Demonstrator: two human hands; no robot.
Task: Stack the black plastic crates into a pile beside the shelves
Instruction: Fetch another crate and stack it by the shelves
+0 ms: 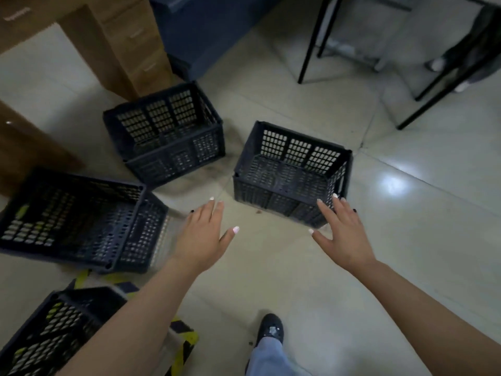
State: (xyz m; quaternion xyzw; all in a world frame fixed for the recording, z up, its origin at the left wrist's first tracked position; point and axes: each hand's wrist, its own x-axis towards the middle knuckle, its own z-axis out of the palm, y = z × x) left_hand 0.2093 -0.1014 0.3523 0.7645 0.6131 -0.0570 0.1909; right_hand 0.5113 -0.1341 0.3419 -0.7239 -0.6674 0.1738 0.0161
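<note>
Several black perforated plastic crates stand on the tiled floor. One crate sits in the middle, just ahead of my hands. Another crate stands behind it to the left, near a wooden cabinet. A third crate lies at the left, and a fourth crate is at the bottom left, partly hidden by my left forearm. My left hand hovers open over the floor, left of the middle crate. My right hand is open with fingers spread, its fingertips at the middle crate's near right corner.
A wooden drawer cabinet and a dark blue cabinet stand at the back. Black metal table legs rise at the back right, near another person's feet. Yellow-black tape marks the floor. My shoe is below.
</note>
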